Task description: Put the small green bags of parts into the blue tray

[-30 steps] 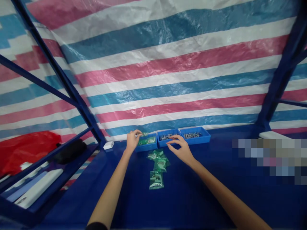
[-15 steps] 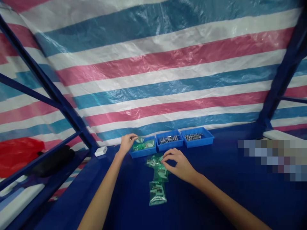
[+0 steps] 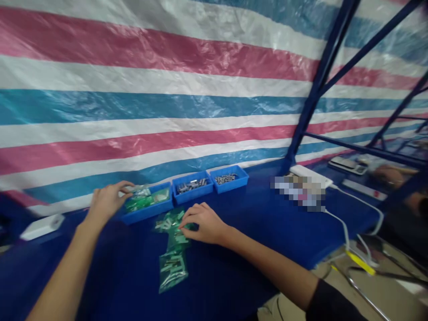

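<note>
My left hand (image 3: pixel 106 203) is at the left blue bin (image 3: pixel 147 215), fingers curled and pinching the edge of a clear green plastic bag (image 3: pixel 142 191) among the bags inside. Over the blue table my right hand (image 3: pixel 204 223) has its thumb and fingertips closed on the edge of another small green bag (image 3: pixel 179 238) of metal and pale parts. That bag overlaps a similar bag (image 3: pixel 164 223) to its left. Nearer to me lies a third filled bag (image 3: pixel 173 269), flat on the table.
Beside the bag bin stand a blue bin (image 3: pixel 193 196) of metal pins and a blue bin (image 3: pixel 230 186) of small metal pieces. A white adapter (image 3: pixel 43 226) lies at left. On the right are a white power strip (image 3: pixel 310 176), cables and a blue frame post (image 3: pixel 306 111).
The view has swung to the right, so the bins and bags sit further left and more of the right side shows. Both hands remain near the same bags.
</note>
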{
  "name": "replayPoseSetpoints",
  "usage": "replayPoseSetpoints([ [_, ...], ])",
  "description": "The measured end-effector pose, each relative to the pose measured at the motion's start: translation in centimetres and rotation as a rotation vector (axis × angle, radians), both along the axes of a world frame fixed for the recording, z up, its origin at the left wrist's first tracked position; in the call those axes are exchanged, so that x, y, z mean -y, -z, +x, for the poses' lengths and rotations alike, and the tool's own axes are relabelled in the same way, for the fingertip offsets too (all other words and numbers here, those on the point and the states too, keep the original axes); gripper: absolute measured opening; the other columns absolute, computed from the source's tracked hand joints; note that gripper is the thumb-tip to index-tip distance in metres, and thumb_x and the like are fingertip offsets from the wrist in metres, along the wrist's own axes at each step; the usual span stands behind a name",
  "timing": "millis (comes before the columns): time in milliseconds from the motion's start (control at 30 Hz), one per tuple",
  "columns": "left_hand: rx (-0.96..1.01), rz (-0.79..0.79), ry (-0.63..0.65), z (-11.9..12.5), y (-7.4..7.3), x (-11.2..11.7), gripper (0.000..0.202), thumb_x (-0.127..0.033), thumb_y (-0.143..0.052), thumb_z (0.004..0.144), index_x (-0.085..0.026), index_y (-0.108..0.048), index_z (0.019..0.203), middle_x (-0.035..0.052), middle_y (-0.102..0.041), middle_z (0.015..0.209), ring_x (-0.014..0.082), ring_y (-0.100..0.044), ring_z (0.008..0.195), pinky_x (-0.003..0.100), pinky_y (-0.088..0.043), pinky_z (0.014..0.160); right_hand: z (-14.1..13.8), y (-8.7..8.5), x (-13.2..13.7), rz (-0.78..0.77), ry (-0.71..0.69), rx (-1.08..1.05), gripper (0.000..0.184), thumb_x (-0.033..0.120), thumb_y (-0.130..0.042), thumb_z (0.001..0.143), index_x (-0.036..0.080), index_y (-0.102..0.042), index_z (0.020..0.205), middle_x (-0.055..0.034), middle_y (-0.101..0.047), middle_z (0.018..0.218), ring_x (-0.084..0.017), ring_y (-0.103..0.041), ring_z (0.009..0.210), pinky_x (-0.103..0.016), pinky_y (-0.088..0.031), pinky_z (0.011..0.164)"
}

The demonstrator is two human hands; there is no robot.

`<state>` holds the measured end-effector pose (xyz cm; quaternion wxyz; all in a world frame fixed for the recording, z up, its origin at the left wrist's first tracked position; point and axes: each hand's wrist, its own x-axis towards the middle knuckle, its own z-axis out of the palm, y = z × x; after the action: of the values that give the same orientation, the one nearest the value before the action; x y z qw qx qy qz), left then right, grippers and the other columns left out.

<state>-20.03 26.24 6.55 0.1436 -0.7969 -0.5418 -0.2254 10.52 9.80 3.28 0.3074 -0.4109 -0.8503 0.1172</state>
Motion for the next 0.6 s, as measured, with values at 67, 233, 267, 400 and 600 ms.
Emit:
replayPoseSetpoints([
  [67, -0.019, -0.004, 0.016, -0.7, 0.8, -1.3, 0.03, -0.045, -0.059, 0.072, -0.024, -0.067, 0.092, -0.0049, -0.069, 0.068, 0.0189, -0.063, 0.063, 0.022, -0.039, 0.055, 0.1, 0.0, -0.2, 0.0, 0.003, 0.031, 0.015, 0.03, -0.059, 0.081, 0.023, -0.069, 0.09, 0.0011, -0.067, 0.097, -0.013, -0.053, 0.091, -0.027, -0.029, 0.081],
  [233, -0.128, -0.136, -0.062, -1.1, -0.3, -1.5, 0.031, -0.046, -0.054, 0.074, -0.027, -0.068, 0.093, -0.0049, -0.066, 0.068, 0.0176, -0.061, 0.067, 0.024, -0.042, 0.065, 0.1, 0.3, -0.6, 0.022, 0.02, 0.082, 0.016, 0.03, -0.058, 0.081, 0.023, -0.069, 0.09, 0.0018, -0.068, 0.096, -0.013, -0.053, 0.089, -0.027, -0.029, 0.08],
  [267, -0.146, -0.118, -0.083, -0.8, -0.7, -1.1, 0.03, -0.044, -0.052, 0.076, -0.026, -0.068, 0.094, -0.0049, -0.064, 0.066, 0.0171, -0.06, 0.067, 0.024, -0.042, 0.068, 0.1, 0.5, -0.6, 0.033, 0.015, 0.091, 0.016, 0.03, -0.058, 0.081, 0.022, -0.069, 0.09, 0.0015, -0.068, 0.096, -0.013, -0.053, 0.089, -0.027, -0.028, 0.08],
  [400, -0.112, 0.001, -0.156, 0.8, -1.4, 0.8, 0.027, -0.037, -0.046, 0.086, -0.022, -0.068, 0.091, -0.0046, -0.056, 0.062, 0.0157, -0.057, 0.068, 0.023, -0.039, 0.074, 0.2, 1.1, -0.7, 0.066, -0.013, 0.107, 0.015, 0.028, -0.058, 0.082, 0.022, -0.069, 0.089, 0.0012, -0.068, 0.094, -0.013, -0.053, 0.087, -0.027, -0.028, 0.078],
  [600, -0.055, -0.279, -0.073, 1.4, -1.3, 2.1, 0.021, -0.03, -0.06, 0.078, -0.025, -0.071, 0.094, -0.0002, -0.072, 0.084, 0.019, -0.062, 0.077, 0.024, -0.037, 0.07, 0.1, 1.6, -0.3, 0.067, -0.03, 0.059, 0.016, 0.028, -0.053, 0.086, 0.022, -0.068, 0.085, 0.0005, -0.067, 0.088, -0.013, -0.054, 0.086, -0.028, -0.028, 0.077],
])
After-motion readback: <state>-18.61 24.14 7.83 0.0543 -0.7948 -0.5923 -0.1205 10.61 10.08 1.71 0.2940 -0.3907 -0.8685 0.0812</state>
